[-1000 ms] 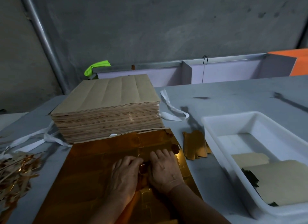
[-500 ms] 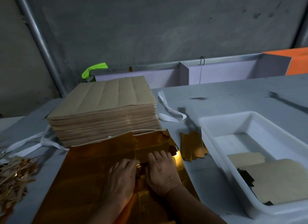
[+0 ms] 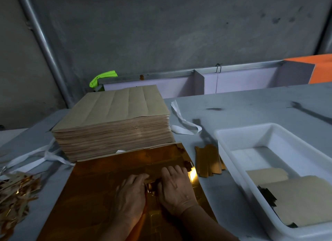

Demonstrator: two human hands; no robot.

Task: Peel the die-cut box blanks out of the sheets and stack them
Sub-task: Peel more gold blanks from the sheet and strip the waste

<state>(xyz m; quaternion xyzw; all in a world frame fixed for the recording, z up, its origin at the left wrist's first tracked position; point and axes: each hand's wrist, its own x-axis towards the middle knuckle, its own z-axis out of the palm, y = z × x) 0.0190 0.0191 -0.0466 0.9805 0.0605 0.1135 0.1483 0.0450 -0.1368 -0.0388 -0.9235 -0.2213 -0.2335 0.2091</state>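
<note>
Hands first: I have the left hand (image 3: 131,192) and right hand (image 3: 175,188) side by side, backs up, low on the gold sheet (image 3: 100,187), with a small lifted flap (image 3: 151,185) of the foil card standing up between them. The right hand lies with its fingers fairly straight, pressing the sheet down and gripping nothing I can make out. The left hand has its fingers bent in toward the flap, but the thumb is hidden, so I cannot tell if it pinches the flap or only pushes it. Step in hand, as I judge it: breaking a die-cut blank loose along its cut line near the sheet's right edge (that edge is already notched where pieces are out). The next move calls for one hand holding the waste flat while the other lifts the freed piece slowly along the cut, since thin foil card will probably crease or tear if yanked; then it goes to a stack. The gold sheet lies flat on the grey table (image 3: 251,104), its far edge at the foot of the tall stack of brown sheets (image 3: 115,118). Just right of it is a small pile of gold strips (image 3: 208,161), then the white tub (image 3: 231,131) with brown blanks (image 3: 301,199) lying brown side up in it. A scrap heap (image 3: 16,192) sits far left, and a white strap (image 3: 183,126) lies behind the strips. Writing: none readable anywhere, no brand, no label.
</note>
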